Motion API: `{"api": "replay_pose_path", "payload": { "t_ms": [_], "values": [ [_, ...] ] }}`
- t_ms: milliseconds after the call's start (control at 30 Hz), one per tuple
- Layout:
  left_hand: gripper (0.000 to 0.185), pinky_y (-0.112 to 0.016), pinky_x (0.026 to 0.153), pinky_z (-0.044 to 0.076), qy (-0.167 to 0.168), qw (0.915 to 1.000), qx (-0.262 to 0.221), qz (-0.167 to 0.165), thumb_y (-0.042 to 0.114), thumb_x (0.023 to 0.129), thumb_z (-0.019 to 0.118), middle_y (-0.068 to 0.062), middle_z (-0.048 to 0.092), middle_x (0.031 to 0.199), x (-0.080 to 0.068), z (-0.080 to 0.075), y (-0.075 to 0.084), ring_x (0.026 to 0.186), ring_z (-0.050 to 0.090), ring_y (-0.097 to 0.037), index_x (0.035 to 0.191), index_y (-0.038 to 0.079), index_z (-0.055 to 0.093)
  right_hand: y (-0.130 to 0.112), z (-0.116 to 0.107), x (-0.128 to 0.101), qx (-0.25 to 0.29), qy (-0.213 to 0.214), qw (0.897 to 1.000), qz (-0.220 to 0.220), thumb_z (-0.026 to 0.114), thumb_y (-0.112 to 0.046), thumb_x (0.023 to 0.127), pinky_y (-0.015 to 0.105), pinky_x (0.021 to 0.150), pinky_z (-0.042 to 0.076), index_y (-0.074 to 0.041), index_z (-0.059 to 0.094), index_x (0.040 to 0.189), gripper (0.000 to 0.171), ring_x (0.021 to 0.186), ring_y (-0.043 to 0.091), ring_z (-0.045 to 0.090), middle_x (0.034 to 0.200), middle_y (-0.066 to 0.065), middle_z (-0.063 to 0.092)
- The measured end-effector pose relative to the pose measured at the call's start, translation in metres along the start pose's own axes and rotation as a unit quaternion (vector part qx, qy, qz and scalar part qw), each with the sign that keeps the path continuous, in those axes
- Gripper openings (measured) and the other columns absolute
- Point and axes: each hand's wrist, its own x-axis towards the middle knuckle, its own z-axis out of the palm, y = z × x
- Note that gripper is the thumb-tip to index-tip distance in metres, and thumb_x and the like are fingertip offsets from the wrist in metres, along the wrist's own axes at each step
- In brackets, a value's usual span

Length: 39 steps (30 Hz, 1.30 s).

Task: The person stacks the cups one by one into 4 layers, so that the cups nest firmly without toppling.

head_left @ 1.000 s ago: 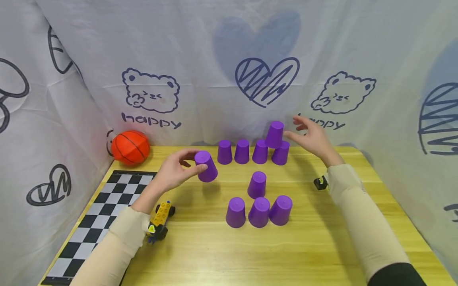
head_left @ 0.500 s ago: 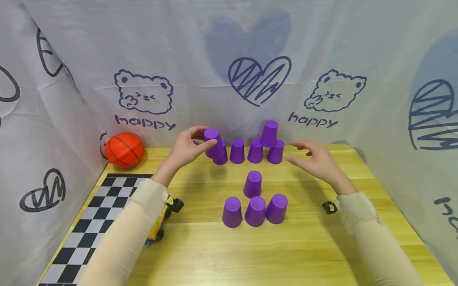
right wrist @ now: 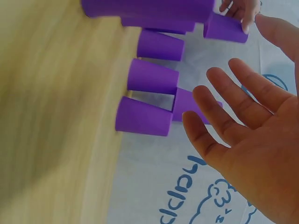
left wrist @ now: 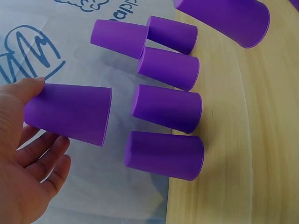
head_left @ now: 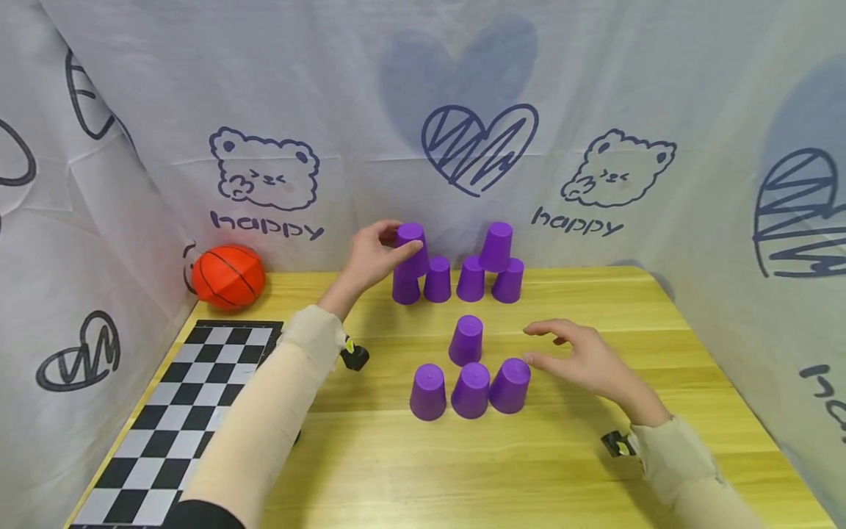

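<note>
Between thumb and fingers my left hand pinches an upside-down purple cup, held above the left pair of a back row of purple cups. A gap shows between it and the row in the left wrist view. One more cup sits across the right pair of that row. Nearer stands a single cup, and in front of it are three cups, left, middle and right. My right hand holds nothing, fingers spread, just right of the front right cup.
A black and white checkered board lies along the table's left side. An orange toy basketball sits at the back left corner. Printed white cloth hangs right behind the back row.
My left hand has carried its cup right and back, up over the left end of the back row. My right hand has drawn back from the upper right cup toward the front cups.
</note>
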Motion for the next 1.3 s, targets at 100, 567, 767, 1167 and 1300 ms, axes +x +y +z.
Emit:
{"api": "replay_pose_path", "payload": {
  "t_ms": [100, 567, 767, 1167, 1300],
  "values": [
    [0.058, -0.042, 0.100, 0.059, 0.009, 0.9999, 0.004, -0.012, 0.036, 0.090, 0.084, -0.015, 0.074, 0.125, 0.005, 0.004, 0.000, 0.114, 0.070, -0.031, 0.136, 0.005, 0.066, 0.002, 0.005, -0.006, 0.002, -0.004, 1.000, -0.002, 0.081, -0.034, 0.094, 0.048, 0.097, 0.057, -0.016, 0.072, 0.131, 0.041, 0.124, 0.026, 0.068, 0.133, 0.002, 0.073],
    [0.057, -0.043, 0.101, 0.058, 0.027, 0.9990, 0.016, -0.030, 0.037, 0.092, 0.083, -0.017, 0.074, 0.123, 0.024, 0.022, -0.014, 0.113, 0.069, -0.031, 0.135, 0.005, 0.066, 0.005, 0.021, -0.022, 0.012, -0.015, 1.000, -0.019, 0.082, -0.032, 0.093, 0.046, 0.094, 0.059, -0.013, 0.071, 0.133, 0.046, 0.117, 0.030, 0.070, 0.131, 0.006, 0.075],
    [0.058, -0.043, 0.103, 0.058, 0.028, 0.9989, 0.022, -0.030, 0.037, 0.091, 0.083, -0.017, 0.074, 0.125, 0.030, 0.027, -0.018, 0.115, 0.070, -0.032, 0.137, 0.005, 0.065, 0.007, 0.021, -0.024, 0.018, -0.013, 1.000, -0.016, 0.082, -0.032, 0.093, 0.047, 0.093, 0.059, -0.016, 0.070, 0.133, 0.045, 0.116, 0.029, 0.071, 0.124, 0.000, 0.077],
    [0.060, -0.043, 0.104, 0.056, 0.034, 0.9981, 0.036, -0.036, 0.039, 0.092, 0.082, -0.017, 0.074, 0.126, 0.036, 0.035, -0.022, 0.117, 0.070, -0.032, 0.137, 0.005, 0.065, 0.008, 0.026, -0.026, 0.026, -0.029, 0.999, -0.015, 0.082, -0.035, 0.093, 0.051, 0.094, 0.058, -0.016, 0.070, 0.134, 0.046, 0.114, 0.029, 0.071, 0.126, -0.003, 0.076],
    [0.060, -0.044, 0.106, 0.055, 0.032, 0.9980, 0.042, -0.035, 0.040, 0.092, 0.082, -0.017, 0.074, 0.126, 0.038, 0.036, -0.021, 0.117, 0.070, -0.032, 0.138, 0.005, 0.065, 0.008, 0.027, -0.027, 0.021, -0.026, 0.999, -0.016, 0.083, -0.035, 0.092, 0.052, 0.094, 0.059, -0.015, 0.070, 0.134, 0.048, 0.114, 0.028, 0.072, 0.128, -0.002, 0.076]
  ]
}}
